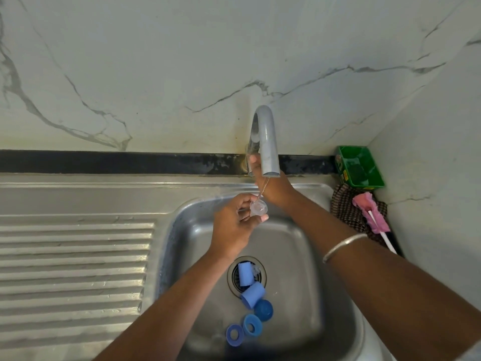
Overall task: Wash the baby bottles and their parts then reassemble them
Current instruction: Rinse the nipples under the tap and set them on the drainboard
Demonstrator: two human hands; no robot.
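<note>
Pinching clear nipple, left fingers (curled).

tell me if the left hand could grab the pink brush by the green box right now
Probably not easily: the left hand grips a clear nipple under the tap, and the right forearm lies between it and the pink brush. The right hand is nearer.

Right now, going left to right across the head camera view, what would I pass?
Ribbed draining board → left hand holding a clear teat → tap → silver bangle → pink brush.
</note>
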